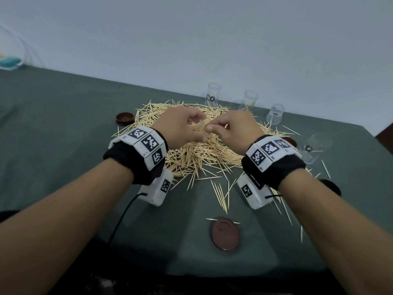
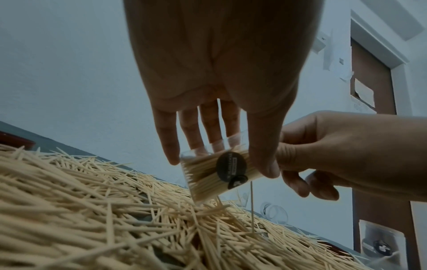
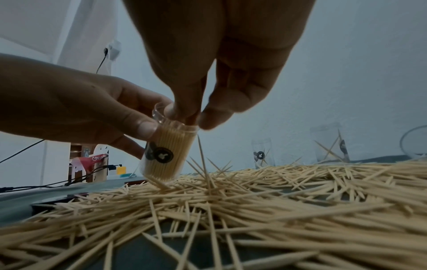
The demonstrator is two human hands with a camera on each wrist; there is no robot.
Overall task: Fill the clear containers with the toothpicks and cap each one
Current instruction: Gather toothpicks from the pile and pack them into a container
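- Container (image 3: 165, 151), nearly full, tilts over the toothpicks (image 1: 191, 154) mid-desk; left hand (image 1: 176, 126) clamps thumb and fingers round it.
- Right hand (image 1: 238, 128), fingertips (image 3: 208, 118) pinched together, presses at its mouth; level the sticks below the rim before capping.
- Cap (image 1: 225, 233) waits near the front edge.

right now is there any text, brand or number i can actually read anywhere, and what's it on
No text can be read for certain.
Round dark sticker on the held container: lines of small print, too blurred to read.
Stickers on the standing containers: a light emblem only, no letters legible.
Wrist bands: square black-and-white code patterns; the tiny marks beside them are too small to read.
Red item in the background: pale lettering, blurred.
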